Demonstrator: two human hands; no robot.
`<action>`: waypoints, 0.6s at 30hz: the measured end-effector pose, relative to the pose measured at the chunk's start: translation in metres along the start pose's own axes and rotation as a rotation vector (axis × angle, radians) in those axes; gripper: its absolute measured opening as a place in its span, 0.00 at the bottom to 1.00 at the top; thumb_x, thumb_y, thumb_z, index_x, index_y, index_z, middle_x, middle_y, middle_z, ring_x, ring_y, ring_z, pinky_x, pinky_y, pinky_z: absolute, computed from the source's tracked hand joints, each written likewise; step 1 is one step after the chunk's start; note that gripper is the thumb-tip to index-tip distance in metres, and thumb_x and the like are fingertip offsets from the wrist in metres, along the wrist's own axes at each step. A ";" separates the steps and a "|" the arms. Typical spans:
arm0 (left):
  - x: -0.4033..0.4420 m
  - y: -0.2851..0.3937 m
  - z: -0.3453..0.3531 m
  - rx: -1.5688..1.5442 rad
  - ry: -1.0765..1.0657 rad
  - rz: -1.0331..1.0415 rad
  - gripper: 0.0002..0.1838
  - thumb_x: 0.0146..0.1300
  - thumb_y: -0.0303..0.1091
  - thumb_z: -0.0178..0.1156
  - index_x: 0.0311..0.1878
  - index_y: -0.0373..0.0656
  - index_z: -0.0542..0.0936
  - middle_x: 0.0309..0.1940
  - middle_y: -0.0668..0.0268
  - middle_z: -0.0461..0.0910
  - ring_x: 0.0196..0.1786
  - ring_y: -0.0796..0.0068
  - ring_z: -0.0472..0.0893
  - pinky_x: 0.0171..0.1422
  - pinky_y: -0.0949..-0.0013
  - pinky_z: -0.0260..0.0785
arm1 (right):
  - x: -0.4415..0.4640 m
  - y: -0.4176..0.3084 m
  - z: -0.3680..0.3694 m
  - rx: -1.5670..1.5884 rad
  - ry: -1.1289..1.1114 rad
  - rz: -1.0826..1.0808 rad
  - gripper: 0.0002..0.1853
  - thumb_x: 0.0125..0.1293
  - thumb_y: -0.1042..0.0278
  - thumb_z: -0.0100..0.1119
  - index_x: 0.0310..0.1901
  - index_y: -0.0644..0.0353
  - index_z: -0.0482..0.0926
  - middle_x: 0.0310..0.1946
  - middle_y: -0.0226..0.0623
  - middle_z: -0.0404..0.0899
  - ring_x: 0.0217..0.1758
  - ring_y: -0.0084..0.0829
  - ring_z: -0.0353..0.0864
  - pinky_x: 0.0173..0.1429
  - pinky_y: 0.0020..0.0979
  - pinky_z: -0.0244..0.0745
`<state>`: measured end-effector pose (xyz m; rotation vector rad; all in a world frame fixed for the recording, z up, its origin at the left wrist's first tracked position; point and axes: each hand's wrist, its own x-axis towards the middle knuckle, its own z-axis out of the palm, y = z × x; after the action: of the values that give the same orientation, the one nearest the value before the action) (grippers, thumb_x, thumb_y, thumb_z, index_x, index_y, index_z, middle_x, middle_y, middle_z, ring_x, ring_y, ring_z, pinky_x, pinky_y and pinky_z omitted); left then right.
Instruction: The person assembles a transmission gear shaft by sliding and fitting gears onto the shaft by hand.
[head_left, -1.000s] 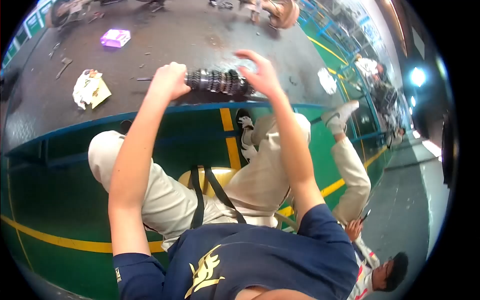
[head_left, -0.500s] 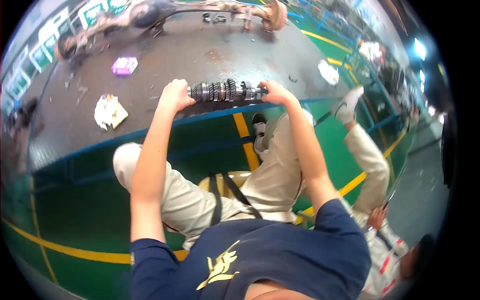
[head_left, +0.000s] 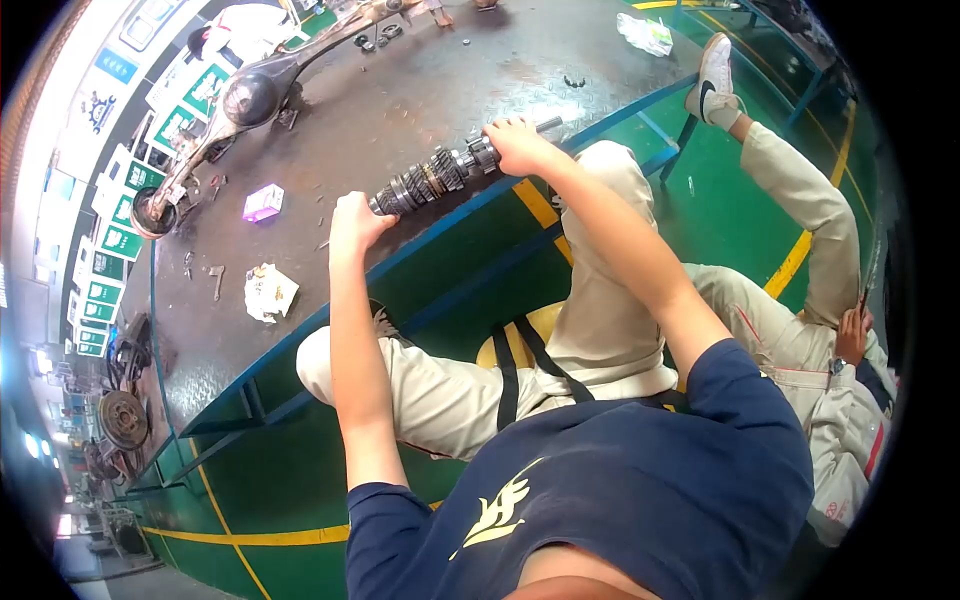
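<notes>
A gear shaft (head_left: 430,182) with several dark toothed gears lies along the near edge of the metal table (head_left: 330,110), slanting up to the right in the head view. My left hand (head_left: 357,226) is closed on its left end, hiding the tip. Toward the other end, my right hand (head_left: 517,147) is wrapped over the shaft beside the last gear. The bare shaft tip sticks out past that hand. Whether the shaft rests on the table or is slightly raised, I cannot tell.
A vehicle axle (head_left: 250,98) lies across the far side. On the table are a purple box (head_left: 263,203), a crumpled wrapper (head_left: 270,293), a plastic bag (head_left: 645,34) and small dark parts (head_left: 574,82). A person in beige (head_left: 800,330) sits close on my right.
My view has turned, so the table and shaft now slant. My right hand has moved inward from the shaft's right end, leaving its tip exposed; my left hand stays on the left end.
</notes>
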<state>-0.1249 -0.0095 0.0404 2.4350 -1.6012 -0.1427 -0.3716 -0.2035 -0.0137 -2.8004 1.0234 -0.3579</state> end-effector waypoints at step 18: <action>0.051 -0.048 0.050 -0.056 0.036 0.116 0.41 0.26 0.38 0.76 0.51 0.29 0.79 0.46 0.40 0.82 0.50 0.47 0.83 0.56 0.53 0.76 | 0.001 0.007 -0.004 0.267 0.046 -0.061 0.15 0.45 0.66 0.65 0.38 0.56 0.84 0.36 0.42 0.85 0.48 0.47 0.84 0.58 0.52 0.67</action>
<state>-0.0718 -0.0447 -0.0174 2.2835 -1.6934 -0.1220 -0.3760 -0.2095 -0.0115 -2.5971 0.8313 -0.5266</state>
